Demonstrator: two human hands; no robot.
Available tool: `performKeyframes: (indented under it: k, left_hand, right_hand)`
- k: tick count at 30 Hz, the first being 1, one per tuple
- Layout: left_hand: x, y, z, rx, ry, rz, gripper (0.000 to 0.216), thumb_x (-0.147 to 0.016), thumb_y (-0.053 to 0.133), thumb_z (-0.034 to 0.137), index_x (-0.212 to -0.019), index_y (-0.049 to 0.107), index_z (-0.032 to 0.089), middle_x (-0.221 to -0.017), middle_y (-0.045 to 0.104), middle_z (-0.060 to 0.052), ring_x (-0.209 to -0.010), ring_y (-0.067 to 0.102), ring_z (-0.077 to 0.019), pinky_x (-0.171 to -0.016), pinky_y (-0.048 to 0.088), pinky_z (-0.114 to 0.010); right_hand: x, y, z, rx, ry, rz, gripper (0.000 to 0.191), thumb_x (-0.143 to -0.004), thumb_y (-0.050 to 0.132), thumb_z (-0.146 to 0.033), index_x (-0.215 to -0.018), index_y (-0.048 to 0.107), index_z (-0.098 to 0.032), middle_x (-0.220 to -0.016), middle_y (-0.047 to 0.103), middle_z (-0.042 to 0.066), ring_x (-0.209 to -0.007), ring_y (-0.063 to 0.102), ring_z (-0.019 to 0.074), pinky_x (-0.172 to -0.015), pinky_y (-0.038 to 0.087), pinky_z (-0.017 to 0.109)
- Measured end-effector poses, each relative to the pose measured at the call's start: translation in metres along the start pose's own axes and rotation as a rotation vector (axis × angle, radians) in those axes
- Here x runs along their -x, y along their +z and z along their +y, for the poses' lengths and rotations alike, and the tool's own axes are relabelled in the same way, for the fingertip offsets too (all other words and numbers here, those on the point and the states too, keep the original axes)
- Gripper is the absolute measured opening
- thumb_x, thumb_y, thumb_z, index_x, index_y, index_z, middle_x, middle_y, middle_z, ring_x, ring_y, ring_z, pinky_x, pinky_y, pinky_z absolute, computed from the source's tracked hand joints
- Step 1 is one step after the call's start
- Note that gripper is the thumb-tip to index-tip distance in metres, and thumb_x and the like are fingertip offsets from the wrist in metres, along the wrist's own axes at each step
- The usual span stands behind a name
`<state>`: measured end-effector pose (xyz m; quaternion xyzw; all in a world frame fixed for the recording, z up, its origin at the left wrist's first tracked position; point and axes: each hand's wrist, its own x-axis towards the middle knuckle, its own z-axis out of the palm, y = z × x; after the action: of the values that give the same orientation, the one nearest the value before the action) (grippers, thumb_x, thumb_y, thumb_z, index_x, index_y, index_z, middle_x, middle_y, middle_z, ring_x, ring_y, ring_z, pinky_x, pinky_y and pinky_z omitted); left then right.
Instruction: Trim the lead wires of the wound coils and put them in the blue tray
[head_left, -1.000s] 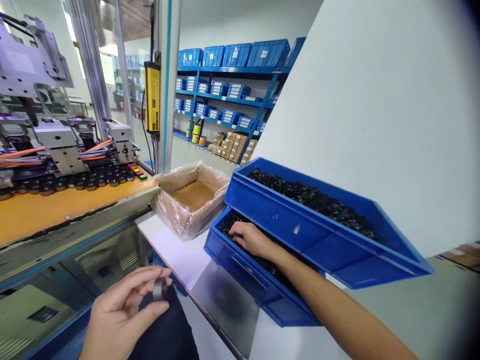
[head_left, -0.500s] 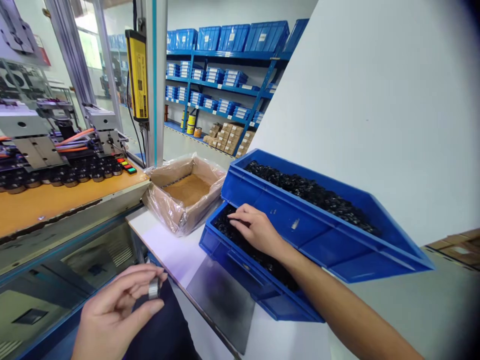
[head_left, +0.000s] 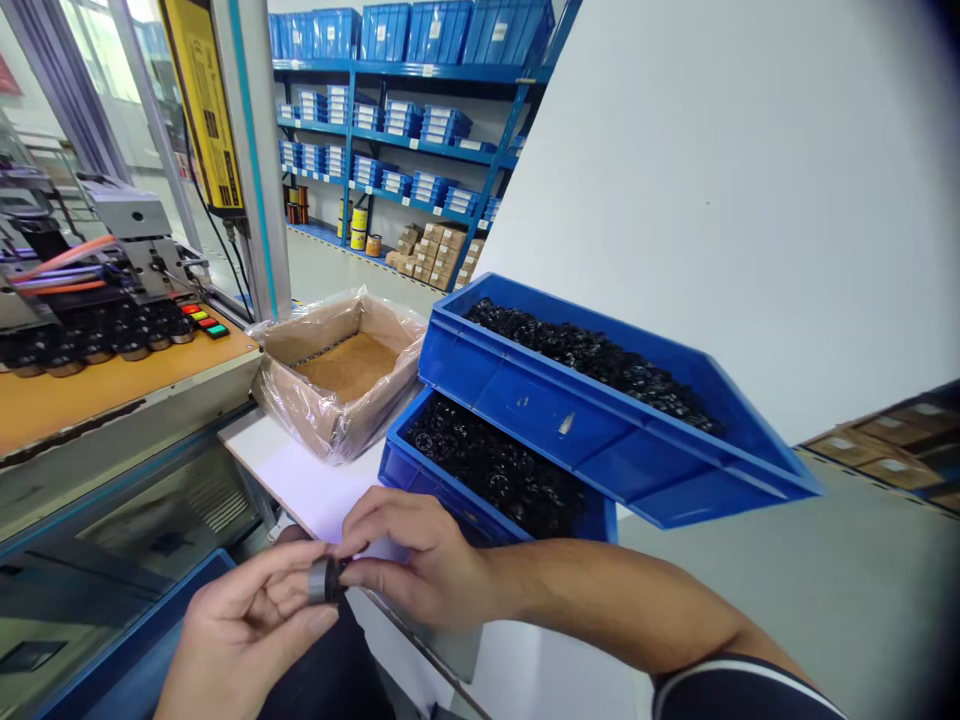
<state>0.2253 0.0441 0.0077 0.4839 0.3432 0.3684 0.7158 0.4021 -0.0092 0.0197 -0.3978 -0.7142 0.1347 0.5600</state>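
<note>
Between the thumb and fingers of my left hand (head_left: 247,625) is a short grey metal ring (head_left: 323,581). My right hand (head_left: 420,560) meets it from the right, its fingertips pinching a small black plastic part (head_left: 343,570) against the ring's open side. Most of that part is hidden by my fingers. Behind my right hand, the lower blue bin (head_left: 442,490) holds many loose black plastic parts (head_left: 499,480), some of them round. A larger blue bin (head_left: 540,415) rests tilted above it, also filled with black parts (head_left: 592,355).
A cardboard box (head_left: 300,405) lined with clear plastic stands left of the bins on the white table (head_left: 277,470). Further left, an orange-topped bench (head_left: 150,385) carries rows of black round pieces beside a machine (head_left: 135,230). Blue shelving (head_left: 420,140) stands behind.
My right hand has left the lower bin and come down left to the ring, bringing a small black part. My left hand still holds the ring. The view has shifted right.
</note>
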Motion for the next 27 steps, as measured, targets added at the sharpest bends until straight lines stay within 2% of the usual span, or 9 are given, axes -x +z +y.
performKeyframes:
  k: [3,8,11,15,19,22,27]
  left_hand:
    - [0.0,0.006,0.001,0.011,-0.018,-0.014,0.039,-0.05,0.095,0.037,-0.085,0.08,0.025,-0.071,0.08,0.001,-0.068,0.076,-0.015,-0.068,0.06,-0.015]
    - [0.002,0.005,-0.001,-0.028,-0.016,-0.025,0.038,-0.052,0.094,0.036,-0.085,0.079,0.022,-0.071,0.08,-0.001,-0.07,0.077,-0.0185,-0.07,0.062,-0.022]
    - [0.004,0.003,-0.004,-0.05,0.052,-0.002,0.037,-0.055,0.093,0.036,-0.086,0.078,0.022,-0.075,0.081,-0.002,-0.069,0.077,-0.0186,-0.07,0.063,-0.023]
    - [0.007,-0.002,-0.005,-0.103,0.129,0.044,0.038,-0.056,0.093,0.037,-0.089,0.078,0.025,-0.08,0.082,0.0,-0.075,0.078,-0.0176,-0.075,0.062,-0.02]
    - [0.009,-0.004,-0.005,-0.132,0.171,0.058,0.037,-0.054,0.093,0.038,-0.086,0.079,0.026,-0.079,0.081,0.001,-0.073,0.077,-0.0171,-0.073,0.062,-0.019]
    - [0.01,-0.001,-0.002,-0.115,0.147,0.065,0.038,-0.051,0.094,0.039,-0.084,0.08,0.027,-0.078,0.081,0.001,-0.074,0.078,-0.018,-0.073,0.062,-0.02]
    - [0.011,0.004,0.004,-0.005,0.041,0.016,0.037,-0.049,0.095,0.043,-0.081,0.081,0.031,-0.072,0.081,0.003,-0.07,0.077,-0.0166,-0.072,0.061,-0.019]
  right_hand:
    - [0.001,0.001,0.001,0.006,0.015,0.008,0.017,-0.094,0.066,-0.028,-0.091,0.069,-0.011,-0.088,0.066,0.008,-0.081,0.065,0.0122,-0.077,0.058,0.024]
    - [0.005,0.003,0.006,0.076,0.005,-0.027,0.017,-0.097,0.061,-0.029,-0.096,0.068,-0.013,-0.093,0.063,0.008,-0.084,0.064,0.0119,-0.079,0.057,0.025]
    - [0.005,0.003,0.006,0.1,-0.095,-0.023,0.013,-0.095,0.061,-0.022,-0.1,0.066,-0.012,-0.094,0.064,0.009,-0.086,0.065,0.0124,-0.079,0.058,0.024]
    - [0.003,0.003,0.004,0.167,-0.249,-0.052,0.023,-0.091,0.058,-0.018,-0.113,0.061,-0.01,-0.104,0.065,0.013,-0.094,0.066,0.0148,-0.082,0.06,0.026]
    - [0.0,0.003,0.004,0.303,-0.327,-0.038,0.017,-0.093,0.059,-0.019,-0.108,0.062,-0.012,-0.099,0.068,0.011,-0.093,0.066,0.0153,-0.08,0.06,0.025]
    - [0.0,0.002,0.003,0.368,-0.383,-0.028,0.012,-0.095,0.059,-0.02,-0.104,0.065,-0.013,-0.098,0.069,0.01,-0.092,0.066,0.0142,-0.079,0.06,0.023]
    - [0.002,0.001,0.003,0.39,-0.435,-0.005,0.019,-0.098,0.056,-0.025,-0.106,0.063,-0.009,-0.097,0.069,0.012,-0.091,0.067,0.0143,-0.083,0.06,0.026]
